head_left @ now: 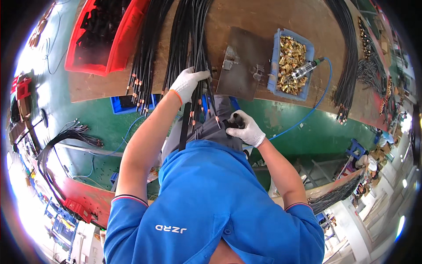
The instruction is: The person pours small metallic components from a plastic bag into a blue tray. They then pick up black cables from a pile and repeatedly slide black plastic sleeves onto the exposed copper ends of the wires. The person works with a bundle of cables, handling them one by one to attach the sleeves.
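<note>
My left hand (188, 83), in a white glove with an orange cuff, is closed around black cables (189, 39) that hang over the table's near edge. Their stripped ends show copper-coloured tips (192, 115) below the hand. Lower and to the right, my right hand (247, 128), also gloved, is closed on black tubular sleeves (238, 119) in front of my lap. One cable's copper tip (217, 119) comes down just left of these sleeves. Whether it touches them I cannot tell.
Left on the brown table (250, 15) stands a red bin (109, 66) of black parts. Another cable bundle (147, 57) lies beside it. Right of a dark metal plate (241, 66), a blue basket (271, 66) holds brass fittings and a hand tool (303, 70) with a blue hose (329, 83).
</note>
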